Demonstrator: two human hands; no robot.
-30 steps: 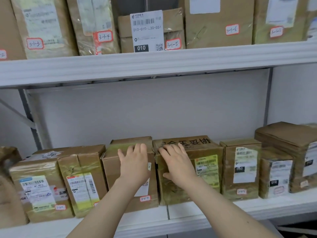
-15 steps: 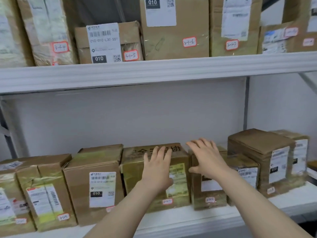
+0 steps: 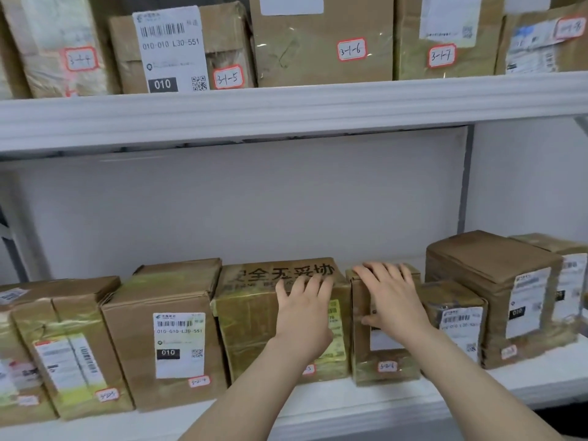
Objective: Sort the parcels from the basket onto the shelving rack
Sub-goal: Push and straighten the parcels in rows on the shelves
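Both hands rest on parcels standing in a row on the lower shelf (image 3: 366,405). The left hand (image 3: 304,313) lies flat, its grip spread with straight fingers, on the upper front of the tape-wrapped box printed with large black characters (image 3: 254,316). The right hand (image 3: 391,300), fingers likewise straight and fanned, covers the top of the narrow box (image 3: 361,358) touching it on the right (thumb on its front face). A carton with a 010 label (image 3: 159,332) crowds the left; a small labelled parcel (image 3: 455,313) and a taller brown parcel (image 3: 486,281) crowd the right. The upper shelf (image 3: 286,116) carries numbered boxes.
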